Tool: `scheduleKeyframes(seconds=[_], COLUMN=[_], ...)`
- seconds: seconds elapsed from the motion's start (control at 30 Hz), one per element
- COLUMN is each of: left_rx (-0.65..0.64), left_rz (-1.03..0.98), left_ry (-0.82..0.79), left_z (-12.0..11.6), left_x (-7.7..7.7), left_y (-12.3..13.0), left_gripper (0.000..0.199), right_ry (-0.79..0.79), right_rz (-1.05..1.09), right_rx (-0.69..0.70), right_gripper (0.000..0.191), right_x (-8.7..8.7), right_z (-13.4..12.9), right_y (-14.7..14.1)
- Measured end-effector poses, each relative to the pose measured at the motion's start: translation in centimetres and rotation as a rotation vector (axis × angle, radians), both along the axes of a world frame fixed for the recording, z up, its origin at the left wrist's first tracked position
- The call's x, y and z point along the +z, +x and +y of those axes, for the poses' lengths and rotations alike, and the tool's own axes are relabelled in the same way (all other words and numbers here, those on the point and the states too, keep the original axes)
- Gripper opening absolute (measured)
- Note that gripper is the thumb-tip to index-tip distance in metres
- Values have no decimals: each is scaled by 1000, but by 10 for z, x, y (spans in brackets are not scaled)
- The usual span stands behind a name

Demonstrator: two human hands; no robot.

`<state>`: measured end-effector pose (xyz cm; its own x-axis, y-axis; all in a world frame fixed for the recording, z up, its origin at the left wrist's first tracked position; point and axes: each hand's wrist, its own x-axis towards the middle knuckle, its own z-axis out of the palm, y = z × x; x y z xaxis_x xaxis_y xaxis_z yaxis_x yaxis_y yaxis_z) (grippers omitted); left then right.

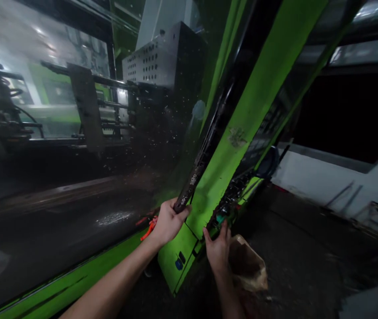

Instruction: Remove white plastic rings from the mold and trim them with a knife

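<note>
My left hand is wrapped round the lower end of a dark, worn bar that runs up along the edge of a transparent panel. Right of it, my right hand has its thumb and fingers apart at the side edge of a green machine post. Its fingertips are beside a small teal part among dark fittings. Whether they touch it is too dark to tell. A red-orange object shows just behind my left wrist.
An open brown bag or box is on the dark floor, right of my right forearm. Machinery shows behind the panel. A white low wall and a metal frame stand at the right.
</note>
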<state>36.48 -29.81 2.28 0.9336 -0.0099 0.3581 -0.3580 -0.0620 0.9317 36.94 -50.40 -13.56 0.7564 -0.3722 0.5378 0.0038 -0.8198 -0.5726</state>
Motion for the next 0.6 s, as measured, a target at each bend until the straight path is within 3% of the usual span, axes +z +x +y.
scheduleKeyframes(seconds=[0.17,0.27,0.43,0.5,0.53,0.6], left_rx=[-32,-26,-30,-28,-28,-29], left_rz=[0,-4,-6,2,7,10], left_ry=[-8,-23,-47,-54,-53,-29], left_z=[1,0,-1,-2,-3,-5], left_x=[-1,-1,-5,-7,-8,-9], left_y=[-1,-1,-1,-1,-1,-2], left_gripper=[39,40,40,40,39,33], right_ry=[-82,-124,-58,10,42,120], right_rz=[21,68,319,391,383,326], right_rx=[23,67,362,385,382,402], right_gripper=[92,91,69,59,56,48], right_x=[-4,8,66,83,84,68], right_z=[5,-4,-66,-90,-97,-96], right_y=[-4,-7,-7,-8,-9,-15])
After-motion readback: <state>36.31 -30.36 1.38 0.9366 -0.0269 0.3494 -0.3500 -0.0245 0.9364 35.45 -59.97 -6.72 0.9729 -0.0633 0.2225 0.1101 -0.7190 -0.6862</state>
